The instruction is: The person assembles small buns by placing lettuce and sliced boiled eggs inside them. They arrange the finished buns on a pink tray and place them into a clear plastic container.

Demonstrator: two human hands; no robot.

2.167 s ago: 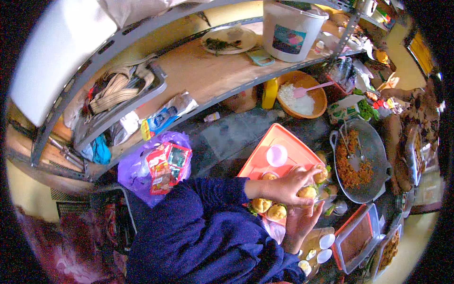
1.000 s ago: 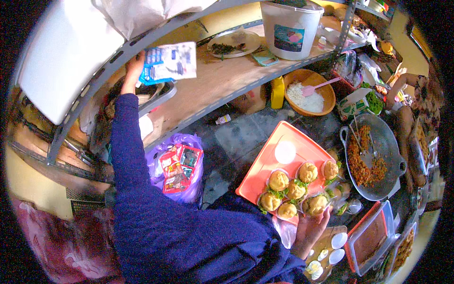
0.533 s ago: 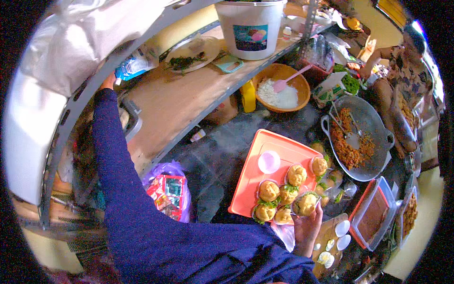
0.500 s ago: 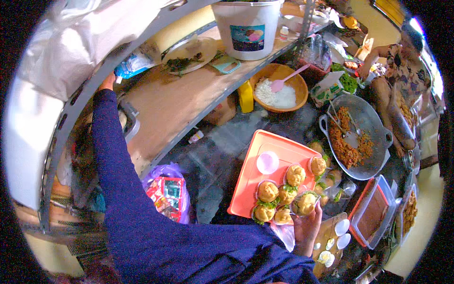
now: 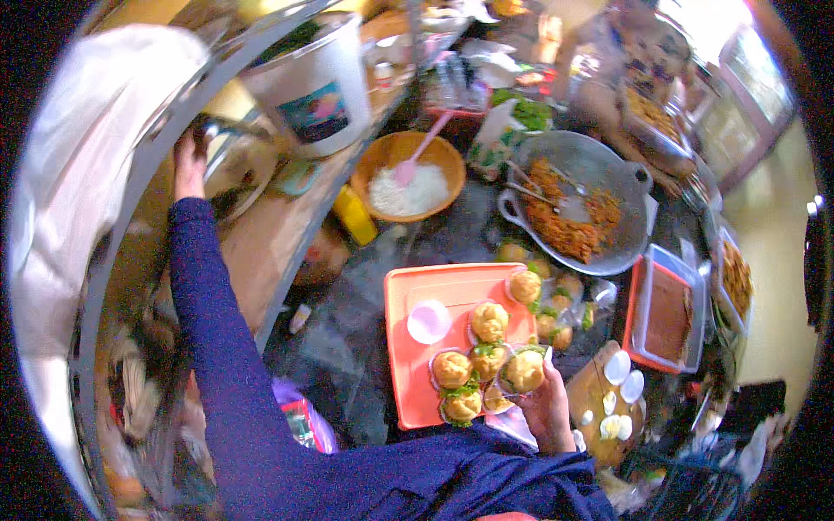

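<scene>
At the right edge of an orange tray-like lid (image 5: 404, 295), my right hand (image 5: 549, 408) is closed on a filled bun (image 5: 525, 371) with green leaf in it. Several more buns (image 5: 453, 369) stand in paper cups on the lid, beside a round pale pink cup (image 5: 428, 322). My left arm stretches far up to the shelf (image 5: 252, 278). There my left hand (image 5: 189, 165) is next to a round plate (image 5: 243, 169) and the shelf's metal frame. Blur and the frame hide its fingertips, so what it touches is unclear.
A white bucket (image 5: 317, 95) stands on the shelf. Beyond the lid are a bowl of rice (image 5: 413, 187) with a pink spatula and a large pan (image 5: 599, 148) of orange-brown filling. Cut eggs lie on a wooden board (image 5: 599, 443). Another person (image 5: 608, 95) sits at the far right.
The view has swung right. My left hand has moved from the blue pouch, which no longer shows, to beside the plate. My right hand still holds the bun.
</scene>
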